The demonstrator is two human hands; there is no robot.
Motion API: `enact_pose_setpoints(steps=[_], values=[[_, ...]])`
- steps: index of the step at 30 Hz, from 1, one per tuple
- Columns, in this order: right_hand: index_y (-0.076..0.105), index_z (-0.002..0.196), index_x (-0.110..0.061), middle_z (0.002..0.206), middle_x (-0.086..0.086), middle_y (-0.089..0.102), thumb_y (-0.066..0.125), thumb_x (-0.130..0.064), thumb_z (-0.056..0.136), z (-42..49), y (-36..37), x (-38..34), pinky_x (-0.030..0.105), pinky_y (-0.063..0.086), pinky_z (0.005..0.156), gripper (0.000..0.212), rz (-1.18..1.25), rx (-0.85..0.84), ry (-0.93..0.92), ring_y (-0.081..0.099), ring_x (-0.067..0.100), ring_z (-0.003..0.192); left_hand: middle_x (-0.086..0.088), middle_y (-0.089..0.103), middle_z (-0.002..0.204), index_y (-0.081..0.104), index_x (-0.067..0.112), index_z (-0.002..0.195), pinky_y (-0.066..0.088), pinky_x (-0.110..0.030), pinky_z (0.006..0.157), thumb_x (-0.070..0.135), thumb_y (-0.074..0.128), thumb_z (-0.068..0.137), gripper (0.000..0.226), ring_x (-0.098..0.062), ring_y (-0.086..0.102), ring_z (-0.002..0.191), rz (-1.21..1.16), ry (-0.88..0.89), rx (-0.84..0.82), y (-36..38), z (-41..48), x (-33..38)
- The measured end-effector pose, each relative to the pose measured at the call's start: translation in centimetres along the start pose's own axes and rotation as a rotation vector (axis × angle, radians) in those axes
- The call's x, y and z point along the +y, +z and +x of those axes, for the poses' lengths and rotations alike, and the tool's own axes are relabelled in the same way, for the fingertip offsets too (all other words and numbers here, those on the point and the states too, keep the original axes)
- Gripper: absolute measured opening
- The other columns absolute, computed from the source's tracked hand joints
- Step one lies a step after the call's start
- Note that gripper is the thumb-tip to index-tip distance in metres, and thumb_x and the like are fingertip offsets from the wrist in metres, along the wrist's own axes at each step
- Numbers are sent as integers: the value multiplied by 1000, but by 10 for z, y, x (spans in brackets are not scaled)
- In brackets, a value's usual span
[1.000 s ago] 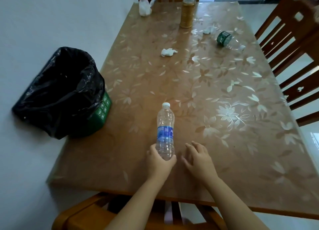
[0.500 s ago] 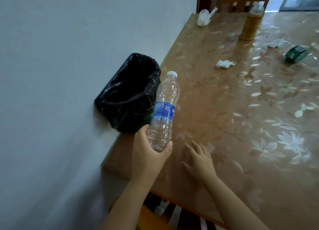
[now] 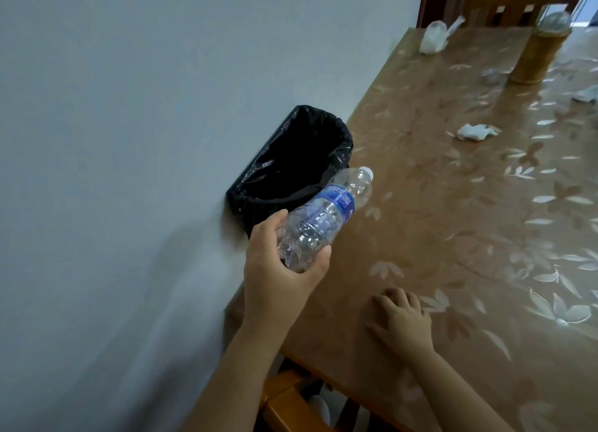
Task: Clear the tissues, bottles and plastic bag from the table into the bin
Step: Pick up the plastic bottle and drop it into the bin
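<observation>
left grip (image 3: 278, 269): clasps bottle (image 3: 326, 218) by its base, above the counter (image 3: 453, 237) edge.
axis: tilted, cap up and right.
bin (image 3: 291, 159): just beyond the bottle, slightly left.
nearer: left grip; right grip (image 3: 401, 318) rests released on counter.
count: two bottles, with amber bottle (image 3: 538, 54); near tissue (image 3: 475, 131), far tissue (image 3: 587, 94); one bag (image 3: 435, 39); one bin.

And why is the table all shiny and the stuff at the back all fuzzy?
In the head view, the table has a glossy cover that throws back pale glare toward its far end; the amber bottle and plastic bag there are smeared with blur; the clear bottle in the left hand looks sharper.
</observation>
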State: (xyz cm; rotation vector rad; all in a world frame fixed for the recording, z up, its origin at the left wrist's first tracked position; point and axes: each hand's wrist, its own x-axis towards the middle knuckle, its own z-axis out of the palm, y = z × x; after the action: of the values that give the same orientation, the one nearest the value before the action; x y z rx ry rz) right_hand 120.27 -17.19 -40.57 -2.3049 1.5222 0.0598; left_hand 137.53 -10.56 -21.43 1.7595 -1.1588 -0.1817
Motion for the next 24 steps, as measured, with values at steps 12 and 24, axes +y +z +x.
enact_pose_setpoints(steps=[12,24], values=[[35,132,-36,141,-5,32,51,-55,80,-2,-2,0,40,35,97,58,7,-9,-1,24,21,129,-4,46,118,43,9,123,47,-10,76,35,75,70,67,-14,52,104,55,20,120,5,48,-17],[45,129,-31,138,0,40,59,-50,76,-4,3,1,44,39,93,58,52,38,-7,30,25,128,-17,44,129,36,5,134,42,-35,93,30,71,77,71,-29,46,118,266,40,69,25,91,-26]])
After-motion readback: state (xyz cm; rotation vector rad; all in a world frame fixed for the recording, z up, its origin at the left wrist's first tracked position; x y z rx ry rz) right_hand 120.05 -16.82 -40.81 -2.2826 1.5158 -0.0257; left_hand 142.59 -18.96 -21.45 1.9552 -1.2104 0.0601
